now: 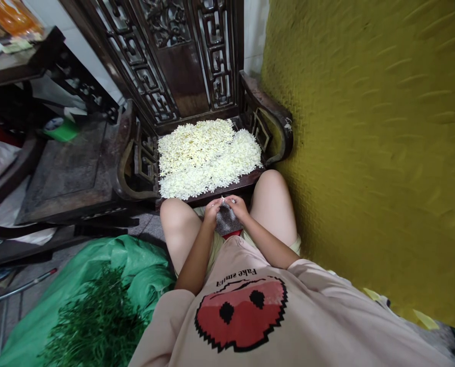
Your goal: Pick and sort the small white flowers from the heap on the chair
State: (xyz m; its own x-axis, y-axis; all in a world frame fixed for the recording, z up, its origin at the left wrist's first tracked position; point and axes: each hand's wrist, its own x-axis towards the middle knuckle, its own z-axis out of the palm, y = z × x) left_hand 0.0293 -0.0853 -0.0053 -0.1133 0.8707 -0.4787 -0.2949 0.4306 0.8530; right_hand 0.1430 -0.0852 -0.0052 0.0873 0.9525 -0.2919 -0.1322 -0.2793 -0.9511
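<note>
My left hand (213,209) and my right hand (237,207) meet between my knees, just in front of the seat edge. The fingers of both are pinched together at the tips. Between the fingertips is a small white flower (222,200), only partly visible and too small to make out fully. Just beyond the hands, a broad layer of loose white and cream flowers (208,158) covers the seat of a dark carved wooden chair (191,97). The flowers look yellower at the back and whiter toward the front and right.
A yellow textured sheet (376,153) rises close on the right. To the left stands another dark wooden chair (67,168) with a green roll of tape (64,130) on it. Beside my left leg lies a green sack (143,265) with leafy green stems (97,316).
</note>
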